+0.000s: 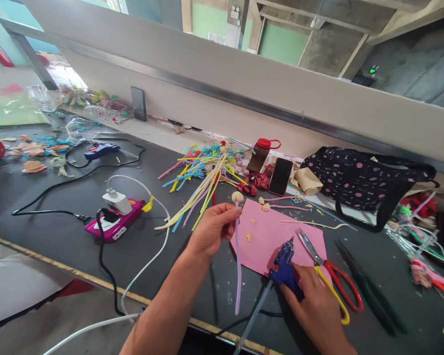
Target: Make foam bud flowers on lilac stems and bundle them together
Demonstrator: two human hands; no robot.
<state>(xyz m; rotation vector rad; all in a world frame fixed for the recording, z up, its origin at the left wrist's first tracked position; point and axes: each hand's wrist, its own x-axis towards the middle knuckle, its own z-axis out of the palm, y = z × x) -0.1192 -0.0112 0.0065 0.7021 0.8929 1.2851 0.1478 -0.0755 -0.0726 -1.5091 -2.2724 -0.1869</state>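
Note:
Between thumb and fingers, my left hand [216, 227] pinches a lilac pipe cleaner [238, 276] just under its cream fluffy head [237, 196]. The stem hangs down nearly straight. My right hand [316, 301] is closed round the handle of a blue glue gun [283, 266], whose tip points away over a pink sheet [261, 236]. A glue stick [257, 308] sticks out of the gun's back end. Scissors [327, 266] with red and yellow handles lie beside the right hand. Two pink stems with cream heads [266, 207] rest at the sheet's far edge.
Dark green pliers [370, 286] lie at right. Behind are a pile of coloured pipe cleaners [207, 172], a phone [280, 176], a bottle [259, 155] and a patterned bag [355, 177]. A magenta power strip [118, 224] with trailing cords stands left, near a second glue gun [101, 150].

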